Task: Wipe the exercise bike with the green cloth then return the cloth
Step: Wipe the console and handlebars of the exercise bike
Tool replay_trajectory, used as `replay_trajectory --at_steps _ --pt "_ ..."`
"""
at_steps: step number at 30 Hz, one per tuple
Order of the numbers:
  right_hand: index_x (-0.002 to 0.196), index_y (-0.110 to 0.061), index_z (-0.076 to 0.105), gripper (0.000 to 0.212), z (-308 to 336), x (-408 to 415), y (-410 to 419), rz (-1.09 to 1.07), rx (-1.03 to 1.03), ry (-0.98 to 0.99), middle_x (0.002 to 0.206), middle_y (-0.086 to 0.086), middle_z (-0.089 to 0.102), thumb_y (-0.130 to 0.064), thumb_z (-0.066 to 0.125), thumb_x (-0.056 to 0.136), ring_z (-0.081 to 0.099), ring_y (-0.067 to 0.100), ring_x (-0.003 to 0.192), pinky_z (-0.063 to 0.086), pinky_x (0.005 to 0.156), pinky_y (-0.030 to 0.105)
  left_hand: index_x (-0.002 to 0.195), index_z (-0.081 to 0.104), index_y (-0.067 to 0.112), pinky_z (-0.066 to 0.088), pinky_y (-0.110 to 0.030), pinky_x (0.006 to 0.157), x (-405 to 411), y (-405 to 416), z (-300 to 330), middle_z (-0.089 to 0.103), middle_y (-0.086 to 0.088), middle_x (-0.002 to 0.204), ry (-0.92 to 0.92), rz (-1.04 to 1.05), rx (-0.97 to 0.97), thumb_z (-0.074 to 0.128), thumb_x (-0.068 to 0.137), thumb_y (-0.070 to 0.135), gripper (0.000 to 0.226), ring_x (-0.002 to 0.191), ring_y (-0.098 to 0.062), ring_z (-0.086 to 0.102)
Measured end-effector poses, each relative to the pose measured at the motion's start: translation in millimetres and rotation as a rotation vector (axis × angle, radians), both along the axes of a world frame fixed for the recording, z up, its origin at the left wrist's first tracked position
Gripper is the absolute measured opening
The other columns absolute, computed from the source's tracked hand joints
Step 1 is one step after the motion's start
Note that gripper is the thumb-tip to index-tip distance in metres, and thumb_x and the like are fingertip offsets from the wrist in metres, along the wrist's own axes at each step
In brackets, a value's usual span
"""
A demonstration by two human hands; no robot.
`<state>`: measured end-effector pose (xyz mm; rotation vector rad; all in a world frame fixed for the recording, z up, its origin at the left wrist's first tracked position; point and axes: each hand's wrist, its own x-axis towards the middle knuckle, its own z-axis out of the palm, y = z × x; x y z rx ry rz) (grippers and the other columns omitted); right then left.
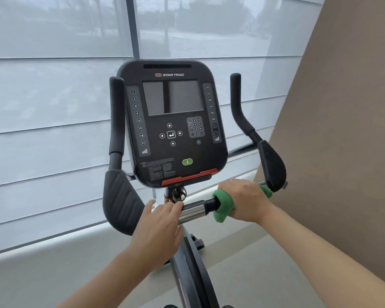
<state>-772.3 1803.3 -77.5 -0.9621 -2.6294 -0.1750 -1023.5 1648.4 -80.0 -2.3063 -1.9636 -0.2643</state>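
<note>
Head view shows a Star Trac exercise bike (172, 121) in front of a window with a pale roller blind (53, 85). The right hand (245, 200) has its grip curled around the green cloth (223, 205) — the cloth is wrapped on the right handlebar (211, 204), just beside the chrome sensor section (192, 213). The left hand (159, 227) rests with relaxed, straight fingers on the bar near the centre stem, holding nothing. The black console stands upright between two foam handles — its screen is dark.
</note>
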Motion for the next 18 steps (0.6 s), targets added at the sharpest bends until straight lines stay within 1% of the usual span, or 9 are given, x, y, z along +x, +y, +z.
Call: replay_trajectory --at_steps 2,3,4,5,7,10,13,15,18 --pt "0.088 -0.024 0.061 0.022 0.4 15.8 9.5 0.004 0.002 0.012 0.077 -0.011 0.06 -0.042 0.072 0.082 0.056 0.015 0.066 0.052 0.061 0.032 0.134 0.046 0.029 0.053 -0.035 0.089 5.1 15.1 5.7 0.06 0.011 0.108 0.0 -0.001 -0.074 0.048 0.101 0.042 0.035 0.092 -0.015 0.061" --pt "0.088 -0.024 0.06 0.022 0.6 25.0 15.2 0.003 0.008 0.017 0.076 -0.011 0.059 -0.042 0.072 0.081 0.054 0.013 0.064 0.051 0.06 0.03 0.125 0.046 0.029 0.054 -0.034 0.077 6.6 21.7 7.4 0.057 0.01 0.102 -0.018 -0.002 -0.096 0.05 0.101 0.041 0.028 0.085 -0.015 0.06" --pt "0.087 -0.024 0.06 0.022 1.2 35.6 21.5 -0.003 0.019 0.03 0.075 -0.012 0.058 -0.041 0.072 0.081 0.053 0.011 0.063 0.05 0.059 0.028 0.117 0.043 0.029 0.051 -0.033 0.068 7.4 27.8 8.4 0.055 0.01 0.096 -0.031 0.001 -0.123 0.053 0.099 0.04 0.023 0.08 -0.016 0.058" --pt "0.087 -0.024 0.06 0.021 1.6 46.5 28.0 -0.013 0.032 0.046 0.075 -0.011 0.059 -0.041 0.071 0.081 0.052 0.01 0.063 0.049 0.058 0.026 0.11 0.04 0.029 0.046 -0.032 0.064 8.3 32.7 8.5 0.053 0.01 0.091 -0.033 0.011 -0.153 0.055 0.098 0.04 0.022 0.075 -0.017 0.056" --pt "0.087 -0.022 0.063 0.017 -0.4 62.1 37.7 -0.036 0.059 0.066 0.075 -0.01 0.06 -0.037 0.071 0.082 0.053 0.012 0.063 0.05 0.058 0.028 0.104 0.039 0.029 0.041 -0.031 0.061 11.4 42.7 7.1 0.053 0.009 0.083 -0.016 0.043 -0.196 0.059 0.095 0.037 0.024 0.07 -0.018 0.054" --pt "0.088 -0.02 0.066 0.015 -10.3 64.1 43.9 -0.053 0.092 0.073 0.075 -0.007 0.061 -0.033 0.071 0.082 0.056 0.017 0.063 0.051 0.059 0.034 0.096 0.049 0.026 0.038 -0.03 0.059 17.5 58.8 5.1 0.049 0.006 0.075 0.023 0.12 -0.268 0.062 0.087 0.021 0.016 0.064 -0.016 0.048" --pt "0.089 -0.019 0.068 0.016 -17.1 62.5 47.5 -0.034 0.131 0.08 0.075 -0.005 0.063 -0.031 0.073 0.081 0.057 0.018 0.064 0.05 0.06 0.033 0.089 0.051 0.024 0.032 -0.028 0.054 17.6 66.9 2.5 0.049 0.004 0.074 0.009 0.142 -0.318 0.062 0.081 0.014 0.017 0.062 -0.014 0.043" --pt "0.089 -0.018 0.068 0.017 -17.9 63.7 47.7 -0.046 0.15 0.085 0.076 -0.003 0.064 -0.031 0.075 0.08 0.058 0.019 0.065 0.05 0.062 0.032 0.09 0.054 0.022 0.032 -0.027 0.053 15.3 67.3 1.5 0.052 0.002 0.076 0.006 0.129 -0.332 0.062 0.079 0.013 0.017 0.063 -0.014 0.045" --pt "0.089 -0.016 0.067 0.02 -20.0 58.6 39.4 -0.105 0.167 0.081 0.077 0.0 0.064 -0.026 0.077 0.075 0.058 0.022 0.065 0.05 0.061 0.036 0.09 0.055 0.02 0.034 -0.028 0.053 15.9 64.8 2.8 0.053 0.001 0.076 -0.003 0.122 -0.309 0.062 0.076 0.012 0.017 0.063 -0.016 0.048"
